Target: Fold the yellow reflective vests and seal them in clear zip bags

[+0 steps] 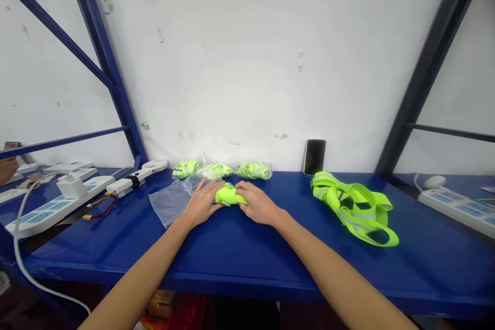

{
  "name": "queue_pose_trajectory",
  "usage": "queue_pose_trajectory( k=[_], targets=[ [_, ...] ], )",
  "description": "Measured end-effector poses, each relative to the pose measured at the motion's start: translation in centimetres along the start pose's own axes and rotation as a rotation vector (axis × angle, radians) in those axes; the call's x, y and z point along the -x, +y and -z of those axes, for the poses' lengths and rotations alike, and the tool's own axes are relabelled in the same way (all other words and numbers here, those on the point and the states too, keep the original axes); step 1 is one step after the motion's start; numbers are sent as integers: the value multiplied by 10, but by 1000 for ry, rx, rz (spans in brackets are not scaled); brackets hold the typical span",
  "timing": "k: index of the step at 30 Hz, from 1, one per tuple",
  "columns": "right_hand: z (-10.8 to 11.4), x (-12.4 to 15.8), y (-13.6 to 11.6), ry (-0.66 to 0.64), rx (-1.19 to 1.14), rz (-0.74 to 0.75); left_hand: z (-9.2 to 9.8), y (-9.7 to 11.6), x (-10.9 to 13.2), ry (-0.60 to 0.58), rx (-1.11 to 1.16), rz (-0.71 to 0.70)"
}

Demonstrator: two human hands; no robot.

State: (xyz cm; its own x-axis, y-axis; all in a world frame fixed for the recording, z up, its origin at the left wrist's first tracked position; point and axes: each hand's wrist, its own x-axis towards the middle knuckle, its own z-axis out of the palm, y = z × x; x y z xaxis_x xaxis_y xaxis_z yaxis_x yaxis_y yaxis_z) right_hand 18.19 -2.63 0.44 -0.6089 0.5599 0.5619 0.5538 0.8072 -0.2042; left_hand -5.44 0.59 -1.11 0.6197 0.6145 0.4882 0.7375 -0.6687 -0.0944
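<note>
The left hand and right hand press down, fingers curved, on each end of a rolled lime safety vest, mid-way along the blue counter, beside a clear plastic bag.

A small workshop, shown by blue steel shelving, a scuffed white wall and power strips.

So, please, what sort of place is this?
It is probably a small workshop's packing bench: bagged neon-yellow reflective vests lie along a blue metal rack bench, with white power strips beside them.
</note>
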Motion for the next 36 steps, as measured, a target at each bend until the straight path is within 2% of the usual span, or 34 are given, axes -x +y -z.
queue_pose_trajectory(
  k=[5,10,13,15,19,24,31,36],
  targets=[
    [-8,-1,2,10,79,63,4,13,-3,35,-3,-70],
    [-21,-1,1,120,-23,100,0,27,-6,63,103,-49],
    [-22,-1,-5,163,-118,3,2,23,-5,84,135,12],
    [-19,-1,-9,155,-190,-77,5,19,-4,56,138,47],
    [-8,1,-10,122,-304,-114,11,19,-4,-9,195,55],
    [0,4,-1,106,-251,-181,11,23,-3,-3,225,37],
    [-13,-1,-1,131,-320,-211,3,13,2,36,126,-38],
    [-20,-3,-14,122,-245,-217,9,23,-3,28,76,-130]
  ],
)
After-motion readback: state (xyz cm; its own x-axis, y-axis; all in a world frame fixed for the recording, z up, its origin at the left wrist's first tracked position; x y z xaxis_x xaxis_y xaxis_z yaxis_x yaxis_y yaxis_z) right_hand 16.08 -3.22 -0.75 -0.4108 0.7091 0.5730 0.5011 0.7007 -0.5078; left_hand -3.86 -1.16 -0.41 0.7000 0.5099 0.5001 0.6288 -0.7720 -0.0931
